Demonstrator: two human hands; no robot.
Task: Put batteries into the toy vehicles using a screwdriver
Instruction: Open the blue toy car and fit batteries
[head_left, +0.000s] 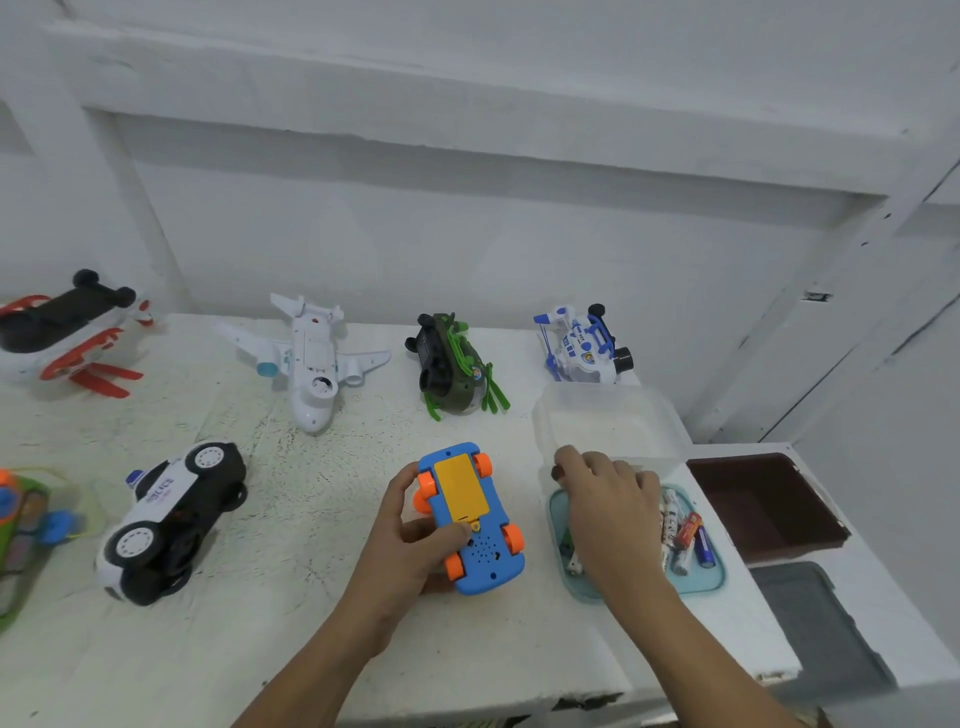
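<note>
A blue toy car (480, 551) with orange wheels lies upside down on the white table, its yellow battery cover (460, 486) facing up. My left hand (410, 540) grips the car from its left side, thumb near the cover's lower end. My right hand (605, 504) reaches into a clear container (706, 584) holding several batteries (685, 535); its fingers are curled downward, and what they touch is hidden. No screwdriver shows plainly.
At the back lie a white toy plane (311, 358), a green helicopter (457, 369), a blue-white helicopter (582, 345) and a red-white helicopter (67, 338). A police car (171, 519) lies left. A clear lid (602, 421), brown tray (763, 499) and grey tray (815, 618) sit right.
</note>
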